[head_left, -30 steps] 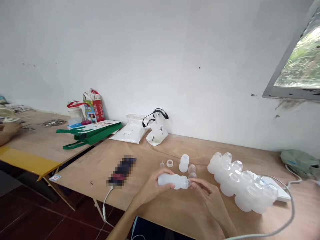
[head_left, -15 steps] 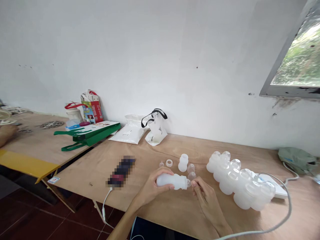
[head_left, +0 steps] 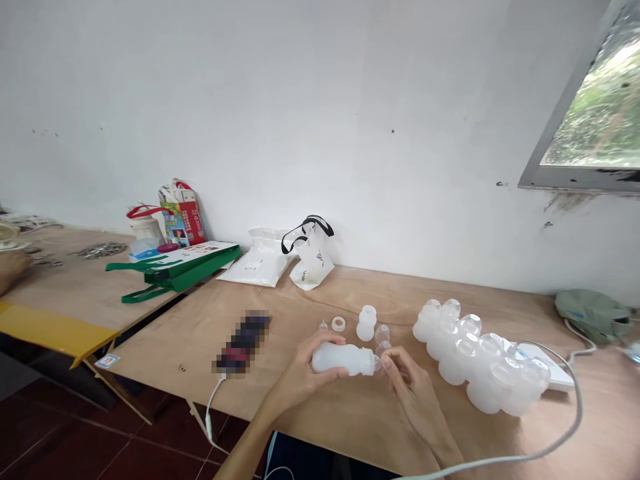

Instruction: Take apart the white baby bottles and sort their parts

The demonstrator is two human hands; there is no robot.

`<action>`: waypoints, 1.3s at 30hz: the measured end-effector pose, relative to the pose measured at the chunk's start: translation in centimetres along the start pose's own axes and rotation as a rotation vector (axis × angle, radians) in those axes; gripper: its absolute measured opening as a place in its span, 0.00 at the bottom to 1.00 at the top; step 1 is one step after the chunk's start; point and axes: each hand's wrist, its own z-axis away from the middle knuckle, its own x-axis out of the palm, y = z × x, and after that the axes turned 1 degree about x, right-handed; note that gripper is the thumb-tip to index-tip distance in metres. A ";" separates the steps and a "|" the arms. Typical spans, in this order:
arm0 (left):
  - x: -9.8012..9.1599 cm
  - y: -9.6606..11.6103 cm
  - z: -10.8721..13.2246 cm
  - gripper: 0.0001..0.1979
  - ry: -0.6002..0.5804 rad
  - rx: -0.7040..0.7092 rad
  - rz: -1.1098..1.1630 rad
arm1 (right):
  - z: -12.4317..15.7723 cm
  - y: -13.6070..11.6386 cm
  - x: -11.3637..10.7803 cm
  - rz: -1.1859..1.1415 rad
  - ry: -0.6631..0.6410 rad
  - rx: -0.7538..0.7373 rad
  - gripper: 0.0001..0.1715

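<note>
My left hand (head_left: 304,369) wraps around a frosted white plastic bottle (head_left: 343,359) lying on its side above the plywood table (head_left: 320,427). A small transparent teat (head_left: 377,363) sits at the bottle's right end. My right hand (head_left: 413,393) is next to it, with the fingertips curled at the teat. Whether those fingers grip it, I cannot tell. Just beyond the hands stand a white bottle (head_left: 366,323), a plastic ring (head_left: 339,324), a tiny transparent piece (head_left: 323,325) and transparent domes (head_left: 383,334).
To the right, several frosted bottles with transparent tops (head_left: 475,353) stand in a cluster. A pixelated phone (head_left: 243,341) with a white cable lies to the left. White bags (head_left: 260,263) and a green bag (head_left: 175,273) are behind. A co-worker's hand (head_left: 11,270) rests at far left.
The whole scene has shifted slightly in view as my head moved. My right fingers have curled in closer around the teat end, while my left hand and the bottle stay about the same.
</note>
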 end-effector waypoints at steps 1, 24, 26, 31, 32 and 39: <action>0.0 0.0 0.0 0.19 0.010 -0.047 0.026 | 0.0 -0.1 -0.1 -0.021 -0.013 -0.014 0.22; 0.3 0.5 -0.1 0.23 -0.061 -0.350 0.232 | 0.5 -0.8 -1.3 0.115 0.000 -0.190 0.12; 0.3 0.4 0.0 0.21 -0.045 -0.299 0.151 | 0.6 -0.8 -1.3 0.147 0.007 -0.165 0.15; 0.6 0.9 0.1 0.22 -0.088 -0.131 -0.053 | 0.6 -0.7 -0.7 0.189 0.059 -0.116 0.30; 0.6 1.0 0.0 0.21 -0.093 -0.090 -0.073 | 0.5 -0.7 -0.6 0.177 0.050 -0.091 0.31; 0.0 0.7 -0.1 0.20 -0.026 -0.178 -0.054 | 0.1 -0.6 -1.1 -0.014 -0.121 -0.043 0.21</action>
